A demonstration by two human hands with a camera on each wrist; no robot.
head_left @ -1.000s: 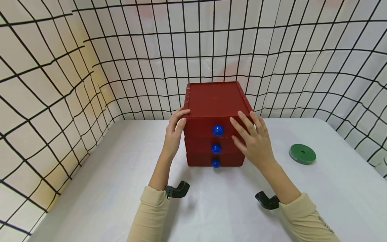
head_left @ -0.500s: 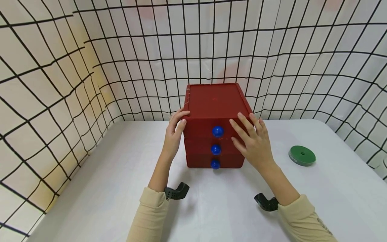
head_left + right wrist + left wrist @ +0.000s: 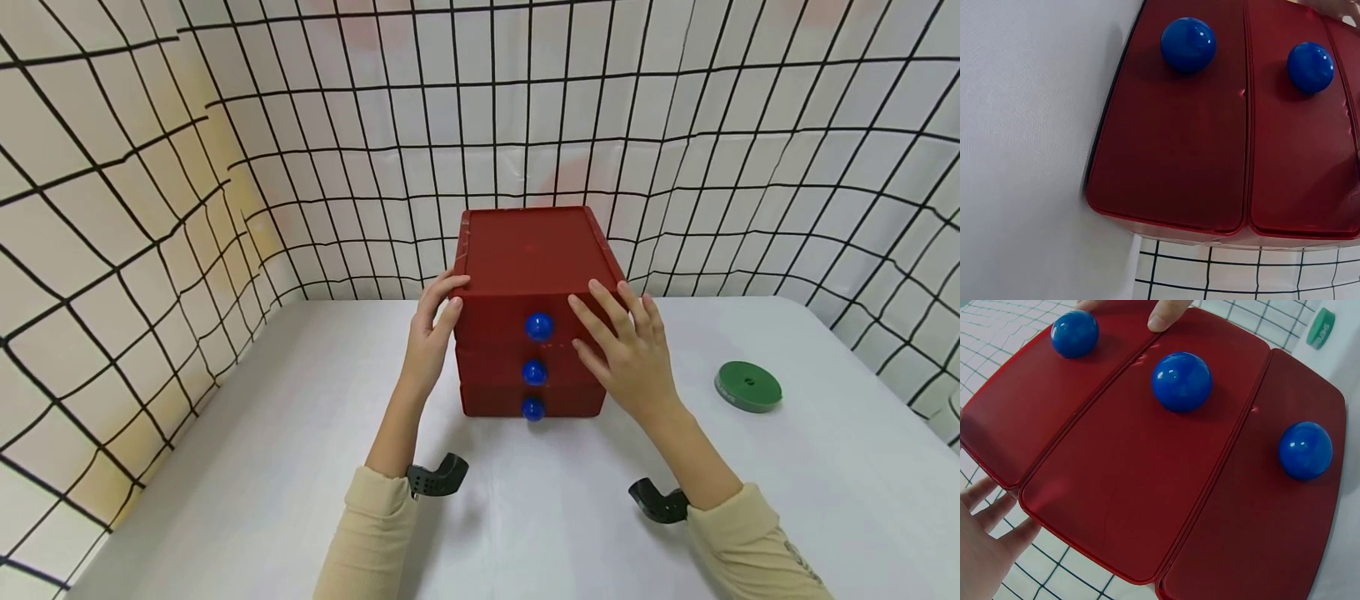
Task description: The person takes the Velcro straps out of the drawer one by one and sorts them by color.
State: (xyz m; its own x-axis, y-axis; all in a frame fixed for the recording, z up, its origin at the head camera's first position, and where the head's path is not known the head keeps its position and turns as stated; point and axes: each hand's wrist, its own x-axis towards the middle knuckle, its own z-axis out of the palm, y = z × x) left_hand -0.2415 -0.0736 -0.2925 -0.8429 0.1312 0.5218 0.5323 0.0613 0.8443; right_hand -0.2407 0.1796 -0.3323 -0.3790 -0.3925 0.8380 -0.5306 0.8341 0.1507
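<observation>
A dark red box of three stacked drawers point(image 3: 532, 250) stands on the table, its front towards me. Each drawer front has a round blue knob: the top knob point(image 3: 539, 327), the middle knob point(image 3: 534, 372) and the bottom knob point(image 3: 533, 409). All three drawers look pushed in. My left hand point(image 3: 429, 333) rests on the box's upper left side, fingers extended along it and thumb near the front edge. Spread over the right part of the top drawer front are the fingers of my right hand point(image 3: 633, 358), clear of the knobs. In the left wrist view, left fingers point(image 3: 997, 512) lie along the box side.
A flat round green object point(image 3: 748, 386) lies on the white table point(image 3: 300, 467) to the right of the box. Behind and at both sides rises a white wall with black grid lines point(image 3: 525, 108). Part of a clear item point(image 3: 948, 421) shows at the right edge.
</observation>
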